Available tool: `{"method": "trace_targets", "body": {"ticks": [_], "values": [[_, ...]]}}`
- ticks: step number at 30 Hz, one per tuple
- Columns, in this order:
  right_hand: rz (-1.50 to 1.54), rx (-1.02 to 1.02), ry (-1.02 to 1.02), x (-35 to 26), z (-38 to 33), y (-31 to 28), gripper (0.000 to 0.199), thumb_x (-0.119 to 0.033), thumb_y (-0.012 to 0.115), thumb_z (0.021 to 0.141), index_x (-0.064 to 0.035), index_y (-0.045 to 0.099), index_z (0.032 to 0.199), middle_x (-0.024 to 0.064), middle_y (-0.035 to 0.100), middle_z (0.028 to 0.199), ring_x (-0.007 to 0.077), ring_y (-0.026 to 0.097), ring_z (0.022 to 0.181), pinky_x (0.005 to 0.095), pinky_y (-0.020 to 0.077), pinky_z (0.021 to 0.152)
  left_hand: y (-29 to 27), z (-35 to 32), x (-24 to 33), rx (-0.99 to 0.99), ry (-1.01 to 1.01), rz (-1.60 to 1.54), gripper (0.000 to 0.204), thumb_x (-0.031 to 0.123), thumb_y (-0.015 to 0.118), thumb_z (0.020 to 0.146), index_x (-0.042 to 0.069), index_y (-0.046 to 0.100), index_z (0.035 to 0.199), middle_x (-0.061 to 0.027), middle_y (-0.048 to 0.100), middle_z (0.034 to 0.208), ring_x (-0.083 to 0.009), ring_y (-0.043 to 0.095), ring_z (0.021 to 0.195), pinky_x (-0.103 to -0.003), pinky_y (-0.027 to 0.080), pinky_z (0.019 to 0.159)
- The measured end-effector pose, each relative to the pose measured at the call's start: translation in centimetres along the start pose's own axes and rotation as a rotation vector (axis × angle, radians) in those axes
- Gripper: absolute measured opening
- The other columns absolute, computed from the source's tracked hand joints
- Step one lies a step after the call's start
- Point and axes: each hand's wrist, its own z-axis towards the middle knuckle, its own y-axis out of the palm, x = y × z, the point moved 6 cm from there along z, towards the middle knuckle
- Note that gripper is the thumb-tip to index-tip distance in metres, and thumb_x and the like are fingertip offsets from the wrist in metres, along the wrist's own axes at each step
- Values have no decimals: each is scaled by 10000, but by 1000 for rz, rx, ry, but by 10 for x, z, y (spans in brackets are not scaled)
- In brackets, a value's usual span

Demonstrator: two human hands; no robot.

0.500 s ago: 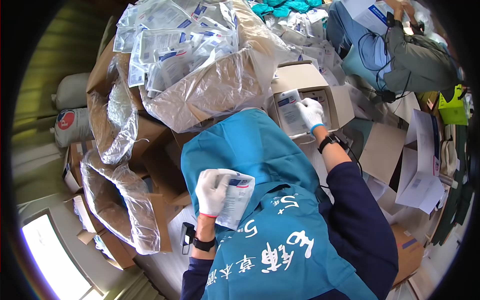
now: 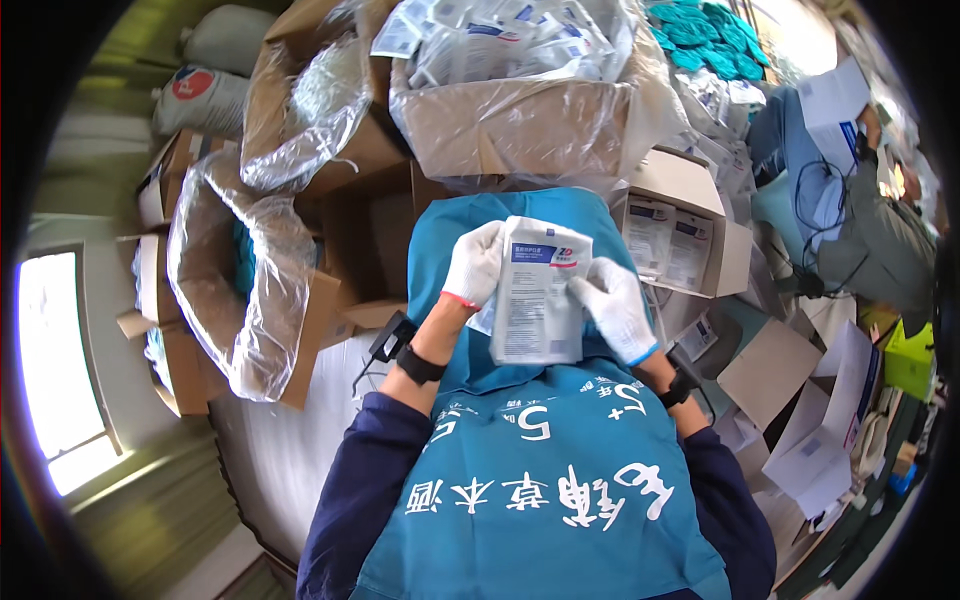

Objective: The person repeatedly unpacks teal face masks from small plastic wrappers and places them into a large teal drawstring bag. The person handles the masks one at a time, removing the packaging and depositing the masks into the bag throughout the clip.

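Note:
In front of my lap a flat white packet [image 2: 540,300] with blue and red print is held upright between my two gloved hands. My left hand [image 2: 474,264], in a white knit glove with a red cuff, is closed on its left edge. My right hand [image 2: 614,306], in a white glove with a blue cuff, pinches its right edge. A pale edge shows behind the packet at its lower left; whether it is a second packet I cannot tell. Similar packets [image 2: 668,240] stand in an open carton [image 2: 716,258] to the right of my knees.
Beyond my knees is a plastic-lined carton [image 2: 510,130] heaped with packets. Open cartons [image 2: 365,230] and a plastic-lined box [image 2: 235,330] stand at the left. At the far right sits another person [image 2: 860,240], with opened cardboard [image 2: 770,365] nearer me. A teal apron [image 2: 540,440] covers my lap.
My right hand has come out of the carton to the packet over my lap. My left hand has lifted its packet up and toward the middle. The view has shifted.

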Motion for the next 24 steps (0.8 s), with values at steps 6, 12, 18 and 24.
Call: {"method": "trace_targets", "body": {"ticks": [6,12,18,24], "values": [[-33,55,106,11,-6,15,185,-141,675,909,37,635,939,93,687,814,118,623,708,271,509,635,0,-22,-6,-17,-95,-195,510,432,420,1089,-12,670,1084,-9,656,921,-75,541,834,-257,482,759],[-46,115,107,29,-5,15,264,-205,726,835,31,652,923,137,694,784,179,658,688,326,523,657,9,-22,-1,133,44,-143,306,184,696,958,-28,679,1178,-60,712,1061,-92,616,947,-258,513,856],[-340,355,-415,-39,9,-27,437,-271,806,807,-48,649,1149,139,714,1039,292,696,959,393,544,865,8,-10,3,54,77,-46,242,82,751,894,-25,711,1107,-31,722,972,-78,628,865,-250,532,784],[-537,224,-684,-97,23,-9,222,-299,810,789,-93,730,807,97,680,814,300,657,768,400,508,696,42,-9,39,-39,217,159,138,93,772,863,12,697,946,7,709,866,-35,598,814,-237,520,751]]}}
